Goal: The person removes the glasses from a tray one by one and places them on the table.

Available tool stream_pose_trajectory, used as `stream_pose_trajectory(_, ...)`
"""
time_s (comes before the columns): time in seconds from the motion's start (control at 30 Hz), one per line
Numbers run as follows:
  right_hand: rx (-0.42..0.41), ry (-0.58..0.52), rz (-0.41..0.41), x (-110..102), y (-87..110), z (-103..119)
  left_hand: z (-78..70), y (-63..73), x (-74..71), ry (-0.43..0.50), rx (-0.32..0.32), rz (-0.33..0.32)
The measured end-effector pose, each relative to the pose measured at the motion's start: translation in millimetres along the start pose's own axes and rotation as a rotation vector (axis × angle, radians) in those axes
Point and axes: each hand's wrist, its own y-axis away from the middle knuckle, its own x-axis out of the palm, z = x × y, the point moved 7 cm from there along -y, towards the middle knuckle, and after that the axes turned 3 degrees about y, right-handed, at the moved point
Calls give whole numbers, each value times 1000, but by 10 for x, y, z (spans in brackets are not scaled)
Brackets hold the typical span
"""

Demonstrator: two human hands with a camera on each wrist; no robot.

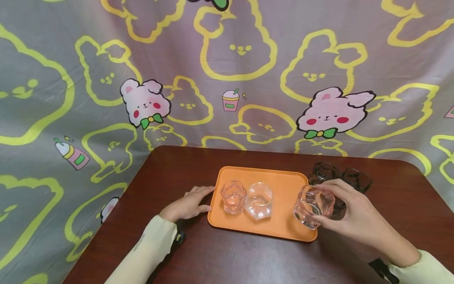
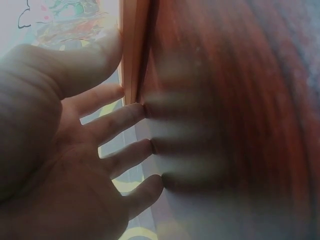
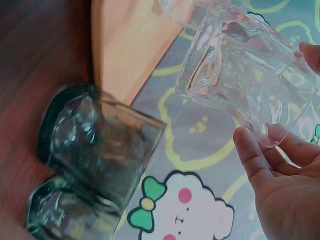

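My right hand (image 1: 361, 217) grips a clear faceted glass (image 1: 308, 203) between thumb and fingers, holding it tilted above the right end of an orange tray (image 1: 283, 189). In the right wrist view, the fingertips press the rim side of this glass (image 3: 245, 75). A pinkish clear glass (image 1: 234, 199) and a clear glass with a hexagonal base (image 1: 260, 203) stand side by side on the tray's left half. My left hand (image 1: 189, 203) rests at the tray's left edge, fingers extended. The left wrist view shows its fingertips (image 2: 135, 110) at the tray's side and the tabletop.
Dark tinted glasses (image 1: 324, 171) (image 3: 95, 145) stand on the brown table (image 1: 177, 165) right of the tray; one is partly hidden behind my right hand. A curtain (image 1: 248, 90) printed with cartoon rabbits hangs behind the table and along its left side.
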Motion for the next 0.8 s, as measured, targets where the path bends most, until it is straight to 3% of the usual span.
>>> stream_pose_trajectory(0.23, -16, 0, -3, -111, 178, -23, 10, -4, 3, 4, -16, 9)
stream_pose_trajectory(0.63, 39, 58, 26, -270, 604, -244, 22, -16, 19, -10, -20, 12)
stream_pose_trajectory(0.8, 126, 119, 52, -279, 809, -448, 21, -23, 32, 4, -8, 8)
